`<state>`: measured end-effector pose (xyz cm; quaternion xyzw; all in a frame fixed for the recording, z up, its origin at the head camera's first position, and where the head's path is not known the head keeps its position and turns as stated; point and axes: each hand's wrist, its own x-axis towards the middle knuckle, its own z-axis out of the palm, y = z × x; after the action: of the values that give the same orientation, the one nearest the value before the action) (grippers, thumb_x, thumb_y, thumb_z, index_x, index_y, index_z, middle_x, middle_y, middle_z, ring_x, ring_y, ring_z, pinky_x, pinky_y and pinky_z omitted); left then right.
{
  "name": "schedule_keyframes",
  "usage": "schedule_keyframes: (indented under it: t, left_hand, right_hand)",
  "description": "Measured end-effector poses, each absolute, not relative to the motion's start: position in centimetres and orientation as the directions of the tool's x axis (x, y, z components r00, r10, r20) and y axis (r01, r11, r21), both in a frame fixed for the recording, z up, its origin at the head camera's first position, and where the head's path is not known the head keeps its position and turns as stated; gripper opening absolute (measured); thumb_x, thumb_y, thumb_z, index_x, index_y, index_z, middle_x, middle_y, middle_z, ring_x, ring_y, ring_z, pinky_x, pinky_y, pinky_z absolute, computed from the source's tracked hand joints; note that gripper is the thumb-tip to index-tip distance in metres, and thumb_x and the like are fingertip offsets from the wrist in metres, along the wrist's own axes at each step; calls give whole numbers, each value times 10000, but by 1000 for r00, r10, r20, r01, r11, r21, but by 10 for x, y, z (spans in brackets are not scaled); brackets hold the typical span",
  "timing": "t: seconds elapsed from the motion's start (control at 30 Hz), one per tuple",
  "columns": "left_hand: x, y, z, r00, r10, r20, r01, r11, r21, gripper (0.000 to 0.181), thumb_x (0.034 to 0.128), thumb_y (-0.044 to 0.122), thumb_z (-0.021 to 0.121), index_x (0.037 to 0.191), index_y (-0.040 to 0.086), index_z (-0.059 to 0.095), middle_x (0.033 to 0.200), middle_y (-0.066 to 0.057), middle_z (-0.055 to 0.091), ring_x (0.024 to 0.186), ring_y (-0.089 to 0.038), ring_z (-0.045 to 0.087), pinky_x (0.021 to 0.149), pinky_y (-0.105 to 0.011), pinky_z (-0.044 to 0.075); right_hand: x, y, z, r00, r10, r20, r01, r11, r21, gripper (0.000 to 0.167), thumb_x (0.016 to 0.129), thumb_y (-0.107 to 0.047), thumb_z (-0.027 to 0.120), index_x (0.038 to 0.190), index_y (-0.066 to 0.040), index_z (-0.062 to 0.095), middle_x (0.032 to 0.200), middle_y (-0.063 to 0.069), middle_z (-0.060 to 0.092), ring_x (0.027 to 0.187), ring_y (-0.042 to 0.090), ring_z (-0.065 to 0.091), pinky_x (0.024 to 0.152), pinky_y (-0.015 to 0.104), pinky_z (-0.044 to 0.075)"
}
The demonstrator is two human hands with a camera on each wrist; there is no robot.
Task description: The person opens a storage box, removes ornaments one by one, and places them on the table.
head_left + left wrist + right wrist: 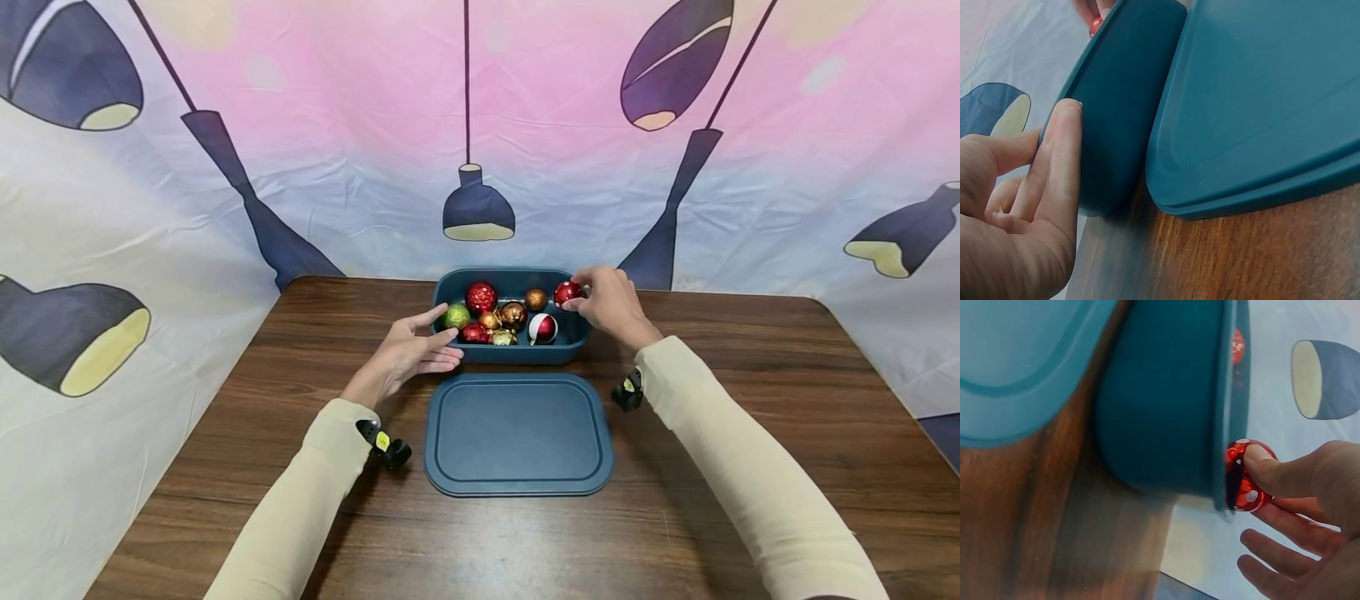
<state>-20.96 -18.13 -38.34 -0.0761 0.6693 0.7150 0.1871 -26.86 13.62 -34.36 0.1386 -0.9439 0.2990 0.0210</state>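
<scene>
A dark teal box [517, 355] holds several Christmas baubles, among them a glittery red bauble [482, 297], a green bauble [456, 316], a brown bauble [513, 315] and a red-and-white bauble [542, 328]. My right hand [613, 304] pinches a shiny red bauble [1249, 494] with white spots between thumb and fingers, at the rim of the box's right end. At the left front corner my left hand [408, 350] touches the box, its straight fingers [1063, 144] lying against the outer wall.
In front of the box lies a flat teal lid [519, 435] with rounded corners. Both rest on a brown wood-grain table [735, 367]. A printed cloth [360, 125] with lamp drawings hangs behind the table's back edge.
</scene>
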Motion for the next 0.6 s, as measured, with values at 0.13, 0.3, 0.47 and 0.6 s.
schedule_keyframes:
  t: [0.13, 0.3, 0.47, 0.6]
  left_hand:
    - [-210, -181, -384, -917, 162, -363, -373, -32, 927, 674, 1008, 187, 661, 1597, 286, 350, 923, -179, 757, 768, -216, 761, 740, -317, 633]
    - [-209, -182, -384, -916, 169, -364, -374, -36, 927, 680, 1009, 189, 660, 1602, 284, 339, 918, -177, 756, 765, -217, 760, 741, -322, 635]
    - [-210, -182, -385, -920, 172, -352, -364, -39, 931, 682, 1009, 192, 660, 1602, 283, 337, 918, -175, 756, 768, -215, 760, 748, -327, 634]
    - [-211, -183, -386, -921, 173, -349, -361, -40, 932, 689, 1005, 192, 666, 1604, 276, 335, 915, -176, 756, 770, -217, 761, 751, -331, 633]
  right_hand:
    - [-269, 142, -338, -965, -230, 125, -259, 768, -585, 411, 928, -125, 761, 1294, 37, 667, 1244, 234, 677, 1076, 366, 674, 827, 482, 581]
    - [-268, 153, -332, -964, -207, 164, -264, 773, -577, 362, 924, -147, 770, 1243, 11, 707, 1175, 216, 705, 911, 333, 671, 702, 414, 543]
    - [-267, 166, -327, -968, -178, 179, -250, 770, -587, 385, 916, -139, 776, 1251, 34, 696, 1194, 238, 693, 958, 354, 649, 752, 452, 547]
    - [-266, 178, -328, -975, -153, 159, -219, 772, -597, 417, 913, -140, 780, 1267, 54, 676, 1221, 265, 672, 1103, 412, 616, 875, 540, 544]
